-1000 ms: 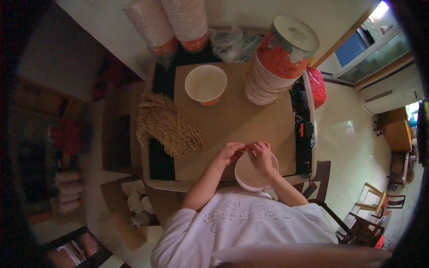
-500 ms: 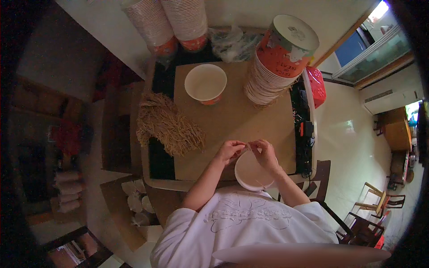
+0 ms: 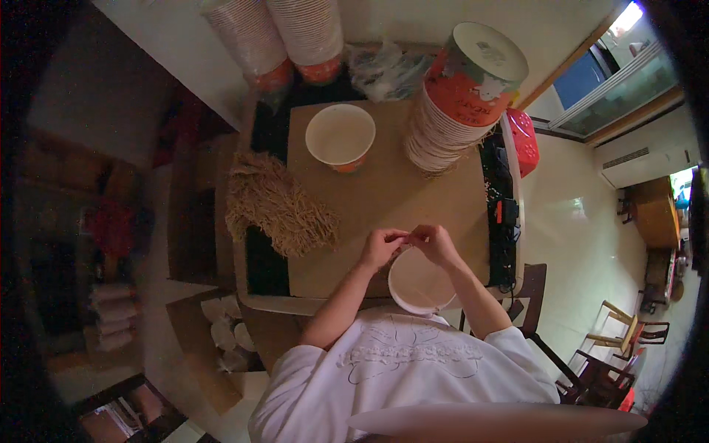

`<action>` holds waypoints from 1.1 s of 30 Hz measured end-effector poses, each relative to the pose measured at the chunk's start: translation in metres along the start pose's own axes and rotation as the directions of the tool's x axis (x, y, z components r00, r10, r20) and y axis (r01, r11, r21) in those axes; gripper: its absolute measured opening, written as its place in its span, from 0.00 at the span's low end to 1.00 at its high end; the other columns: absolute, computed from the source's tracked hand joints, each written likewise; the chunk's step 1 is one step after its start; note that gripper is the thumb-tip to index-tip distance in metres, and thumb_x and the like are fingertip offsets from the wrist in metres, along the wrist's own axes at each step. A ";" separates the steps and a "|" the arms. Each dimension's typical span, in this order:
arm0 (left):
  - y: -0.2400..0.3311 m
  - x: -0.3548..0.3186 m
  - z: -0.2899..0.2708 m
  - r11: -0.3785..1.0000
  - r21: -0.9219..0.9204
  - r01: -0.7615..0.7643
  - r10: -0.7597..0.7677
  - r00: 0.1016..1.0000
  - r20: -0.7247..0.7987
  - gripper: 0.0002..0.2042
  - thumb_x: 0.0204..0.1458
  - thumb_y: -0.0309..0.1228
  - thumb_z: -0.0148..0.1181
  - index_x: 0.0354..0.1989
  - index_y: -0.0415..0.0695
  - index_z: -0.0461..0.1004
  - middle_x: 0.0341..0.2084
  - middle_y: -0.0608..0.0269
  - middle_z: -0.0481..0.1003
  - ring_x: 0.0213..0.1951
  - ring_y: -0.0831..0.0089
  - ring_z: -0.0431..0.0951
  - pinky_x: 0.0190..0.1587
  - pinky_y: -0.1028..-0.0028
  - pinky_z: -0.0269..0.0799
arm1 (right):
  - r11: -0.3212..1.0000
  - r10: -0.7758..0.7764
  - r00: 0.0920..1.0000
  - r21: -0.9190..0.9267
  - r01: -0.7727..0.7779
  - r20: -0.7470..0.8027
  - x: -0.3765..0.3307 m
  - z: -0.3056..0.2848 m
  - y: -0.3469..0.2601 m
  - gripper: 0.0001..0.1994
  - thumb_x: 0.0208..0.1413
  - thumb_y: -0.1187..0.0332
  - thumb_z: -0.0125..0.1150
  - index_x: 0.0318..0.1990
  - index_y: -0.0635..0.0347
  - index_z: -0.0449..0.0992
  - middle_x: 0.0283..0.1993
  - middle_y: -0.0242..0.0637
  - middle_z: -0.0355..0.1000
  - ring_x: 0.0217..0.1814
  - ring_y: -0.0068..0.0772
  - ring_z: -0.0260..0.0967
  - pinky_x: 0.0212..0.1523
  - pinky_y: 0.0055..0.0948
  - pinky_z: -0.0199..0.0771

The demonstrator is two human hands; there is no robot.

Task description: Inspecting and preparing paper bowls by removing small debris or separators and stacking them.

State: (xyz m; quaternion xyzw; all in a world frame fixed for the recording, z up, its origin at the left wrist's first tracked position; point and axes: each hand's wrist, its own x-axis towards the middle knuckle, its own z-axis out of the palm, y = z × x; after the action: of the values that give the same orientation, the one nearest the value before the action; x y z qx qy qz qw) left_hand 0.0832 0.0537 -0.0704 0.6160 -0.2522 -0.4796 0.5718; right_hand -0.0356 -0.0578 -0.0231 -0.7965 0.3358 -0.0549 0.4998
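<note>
My left hand point(image 3: 381, 249) and my right hand point(image 3: 437, 245) meet fingertip to fingertip, both pinched, at the far rim of a white paper bucket point(image 3: 419, 284). What the fingertips hold is too small to make out. The bucket is tilted between my forearms at the table's near edge, with a thin pale strand across its inside. To the left of my hands lies a heap of tan twisted cords point(image 3: 281, 210). Farther off stands another open paper bucket point(image 3: 340, 135), white inside with some orange low on its outer wall.
A tall leaning stack of orange printed buckets point(image 3: 469, 92) stands at the far right of the brown board point(image 3: 391, 192). Wrapped bucket stacks point(image 3: 306, 33) and a clear plastic bag point(image 3: 384, 70) are at the back. Power strips point(image 3: 508, 214) line the right edge; a cardboard box point(image 3: 199, 347) sits lower left.
My hands have shifted slightly away from me, and their fingertips have drawn together. The bucket between my forearms stays almost where it was.
</note>
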 end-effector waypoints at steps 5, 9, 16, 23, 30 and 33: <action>0.017 -0.005 0.004 0.946 0.266 -0.184 0.197 0.980 -0.023 0.07 0.45 0.22 0.54 0.33 0.39 0.75 0.22 0.61 0.76 0.24 0.79 0.74 0.28 0.78 0.69 | 1.000 0.008 1.000 -0.006 -0.008 -0.013 0.002 0.000 0.007 0.05 0.44 0.69 0.58 0.26 0.61 0.76 0.20 0.36 0.70 0.22 0.23 0.65 0.25 0.25 0.65; 0.022 -0.008 0.008 0.867 0.422 -0.264 0.316 0.947 -0.056 0.06 0.44 0.22 0.55 0.31 0.39 0.75 0.22 0.55 0.76 0.25 0.77 0.75 0.29 0.76 0.70 | 0.998 0.000 0.999 -0.063 -0.002 -0.033 0.000 -0.002 -0.002 0.06 0.45 0.66 0.57 0.26 0.57 0.76 0.20 0.39 0.70 0.22 0.31 0.68 0.24 0.30 0.67; 0.005 -0.005 0.003 0.971 0.202 -0.124 0.149 0.982 -0.115 0.03 0.44 0.22 0.55 0.28 0.37 0.73 0.22 0.61 0.76 0.25 0.77 0.75 0.28 0.78 0.70 | 1.000 0.010 0.999 -0.024 -0.011 -0.043 -0.002 -0.002 0.001 0.07 0.45 0.67 0.58 0.26 0.63 0.74 0.20 0.38 0.70 0.23 0.28 0.67 0.25 0.26 0.66; -0.009 -0.001 -0.004 0.996 0.092 -0.010 0.021 0.993 -0.120 0.02 0.46 0.22 0.54 0.27 0.38 0.73 0.21 0.62 0.75 0.23 0.80 0.73 0.25 0.81 0.69 | 0.982 0.081 0.989 -0.181 -0.059 0.121 0.007 0.000 0.002 0.10 0.44 0.65 0.59 0.25 0.64 0.73 0.21 0.38 0.70 0.23 0.26 0.67 0.26 0.26 0.66; -0.016 0.002 -0.005 0.993 0.064 0.104 -0.096 0.989 -0.115 0.02 0.46 0.23 0.54 0.26 0.38 0.71 0.22 0.64 0.75 0.23 0.81 0.72 0.24 0.81 0.68 | 0.984 0.162 0.949 -0.114 -0.136 0.269 0.013 -0.001 0.004 0.07 0.43 0.68 0.58 0.26 0.62 0.74 0.21 0.35 0.71 0.24 0.23 0.67 0.26 0.24 0.66; -0.035 0.004 -0.015 0.983 0.000 0.186 -0.184 0.976 -0.118 0.04 0.47 0.23 0.53 0.30 0.39 0.72 0.23 0.65 0.75 0.24 0.82 0.72 0.25 0.81 0.68 | 0.967 0.249 0.924 -0.129 -0.220 0.292 0.013 0.000 0.002 0.06 0.43 0.69 0.56 0.27 0.62 0.75 0.22 0.35 0.71 0.25 0.23 0.67 0.27 0.24 0.66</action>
State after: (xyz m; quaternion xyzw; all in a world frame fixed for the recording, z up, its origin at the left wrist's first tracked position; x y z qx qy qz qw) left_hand 0.0901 0.0649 -0.1063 0.6672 -0.1623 -0.4922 0.5350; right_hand -0.0265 -0.0657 -0.0284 -0.7721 0.3495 0.1448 0.5107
